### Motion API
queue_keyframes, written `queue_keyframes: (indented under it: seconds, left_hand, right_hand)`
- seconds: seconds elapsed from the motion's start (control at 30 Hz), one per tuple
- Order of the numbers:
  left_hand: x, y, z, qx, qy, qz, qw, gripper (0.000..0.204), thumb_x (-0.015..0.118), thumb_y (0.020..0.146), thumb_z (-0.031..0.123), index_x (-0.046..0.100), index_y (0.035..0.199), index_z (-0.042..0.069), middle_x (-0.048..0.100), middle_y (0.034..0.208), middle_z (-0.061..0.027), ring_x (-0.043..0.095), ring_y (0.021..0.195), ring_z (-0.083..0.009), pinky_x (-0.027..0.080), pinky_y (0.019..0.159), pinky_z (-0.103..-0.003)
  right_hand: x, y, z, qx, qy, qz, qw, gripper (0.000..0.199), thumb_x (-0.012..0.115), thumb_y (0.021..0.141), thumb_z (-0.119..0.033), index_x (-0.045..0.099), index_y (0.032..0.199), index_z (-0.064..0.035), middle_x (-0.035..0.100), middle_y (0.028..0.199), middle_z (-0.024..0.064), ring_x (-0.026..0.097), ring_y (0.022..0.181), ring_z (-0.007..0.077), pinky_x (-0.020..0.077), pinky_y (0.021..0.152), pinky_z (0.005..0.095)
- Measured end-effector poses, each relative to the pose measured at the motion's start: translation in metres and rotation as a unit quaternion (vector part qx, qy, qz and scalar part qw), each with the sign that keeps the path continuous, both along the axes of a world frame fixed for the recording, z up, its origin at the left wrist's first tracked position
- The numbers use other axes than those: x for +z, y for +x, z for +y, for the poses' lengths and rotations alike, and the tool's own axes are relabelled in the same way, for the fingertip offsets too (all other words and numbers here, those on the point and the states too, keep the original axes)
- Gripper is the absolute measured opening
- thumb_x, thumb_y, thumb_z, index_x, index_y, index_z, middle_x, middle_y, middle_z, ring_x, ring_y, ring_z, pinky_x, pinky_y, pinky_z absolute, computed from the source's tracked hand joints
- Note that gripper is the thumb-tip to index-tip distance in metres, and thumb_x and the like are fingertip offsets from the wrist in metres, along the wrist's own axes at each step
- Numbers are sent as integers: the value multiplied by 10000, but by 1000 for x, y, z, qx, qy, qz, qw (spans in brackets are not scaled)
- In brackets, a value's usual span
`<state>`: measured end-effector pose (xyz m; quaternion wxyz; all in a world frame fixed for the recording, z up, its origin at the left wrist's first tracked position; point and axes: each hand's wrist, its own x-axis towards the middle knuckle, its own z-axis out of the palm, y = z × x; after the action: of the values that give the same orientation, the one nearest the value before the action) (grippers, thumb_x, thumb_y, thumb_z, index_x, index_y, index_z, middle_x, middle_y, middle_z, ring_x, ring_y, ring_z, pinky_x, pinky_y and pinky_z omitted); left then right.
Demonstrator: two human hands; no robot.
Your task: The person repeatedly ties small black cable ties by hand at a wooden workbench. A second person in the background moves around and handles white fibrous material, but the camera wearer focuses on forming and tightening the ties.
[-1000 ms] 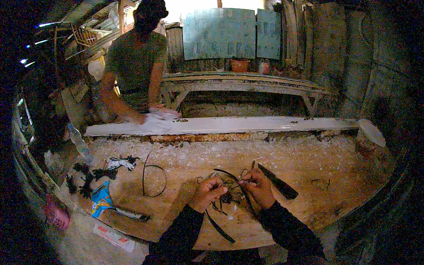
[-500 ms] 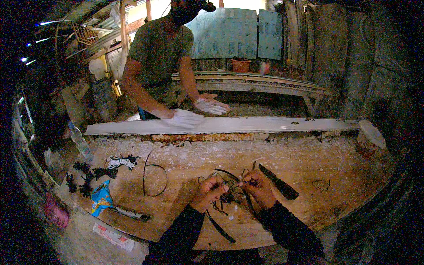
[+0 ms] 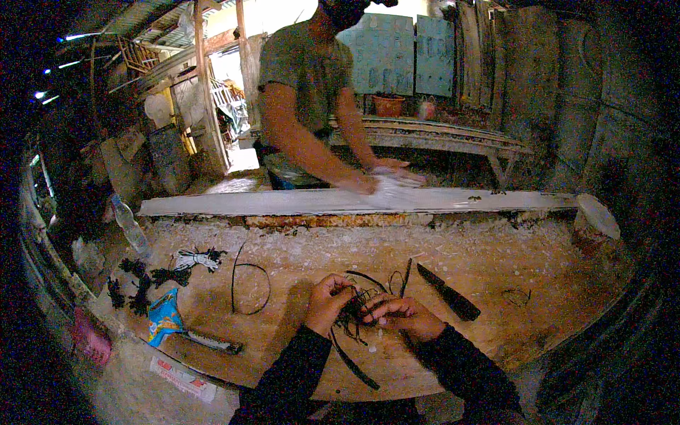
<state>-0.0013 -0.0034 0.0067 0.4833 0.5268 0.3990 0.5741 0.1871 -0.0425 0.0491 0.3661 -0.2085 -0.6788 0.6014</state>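
A broad brown wooden desk [image 3: 269,361], speckled with pale flecks towards its far edge, fills the lower half of the frame. Beyond it, at upper centre, a co-worker in a grey-green short-sleeved shirt [image 3: 304,67] leans over a long white-coated board [image 3: 283,204], with whitened, blurred hands on its surface. The board closes off the desk's far side. A round container with a pale lid [image 3: 598,216] stands at its right end; a clear plastic bottle [image 3: 129,227] leans at its left end.

Nearer, at left, lie a blue-and-orange plastic packet [image 3: 164,319], several bundles of black cord [image 3: 139,289] and a bundle of white cord [image 3: 197,261]. A dark tapered blade-shaped tool [image 3: 450,292] lies just right of the hands, and a narrow curved black strip [image 3: 353,363] below them.

Both forearms, in black sleeves, rise from the lower edge and converge at the centre. There a loose tangle of thin dark cord [image 3: 350,322] sits between the hands, partly covered by them. The left hand [image 3: 327,301] is upright, its fingers curled closed, pinching the tangle's upper left. The right hand [image 3: 409,316] lies flatter, its half-bent fingers pointing left against the tangle; I cannot tell how firmly they grip.
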Motion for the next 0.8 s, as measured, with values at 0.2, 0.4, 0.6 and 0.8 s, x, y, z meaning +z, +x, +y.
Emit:
queue_keyframes:
  seconds: [0.2, 0.4, 0.6, 0.8]
  left_hand:
    - [-1, 0, -1, -21, 7, 28, 999, 104, 629, 709, 82, 562, 768, 30, 584, 745, -28, 536, 692, -103, 426, 645, -228]
    - [-1, 0, 0, -32, 21, 84, 996, 103, 645, 714, 97, 568, 737, 31, 587, 708, -30, 533, 653, -98, 428, 618, -236]
    - [1, 4, -5, -61, 14, 87, 994, 141, 663, 729, 142, 577, 748, 33, 578, 714, -19, 528, 669, -92, 424, 621, -238]
    - [0, 5, -6, -158, 30, 118, 980, 161, 670, 736, 166, 578, 772, 39, 569, 745, -3, 523, 711, -94, 418, 642, -235]
  right_hand:
    - [-3, 2, 4, 3, -8, 30, 1000, 136, 641, 731, -112, 623, 840, -33, 532, 1009, 97, 486, 994, 218, 354, 883, 354]
    - [-12, 5, 4, -11, -51, 50, 997, 109, 670, 679, -27, 594, 753, -51, 564, 918, 74, 522, 923, 195, 395, 822, 321]
    - [-17, 5, 3, -81, -77, 37, 993, 177, 680, 644, 20, 539, 692, -75, 583, 818, 42, 556, 813, 167, 422, 759, 299]
    - [-18, 2, 4, -132, -151, 149, 968, 200, 661, 660, 28, 514, 741, -82, 563, 784, 35, 538, 752, 138, 424, 700, 252]
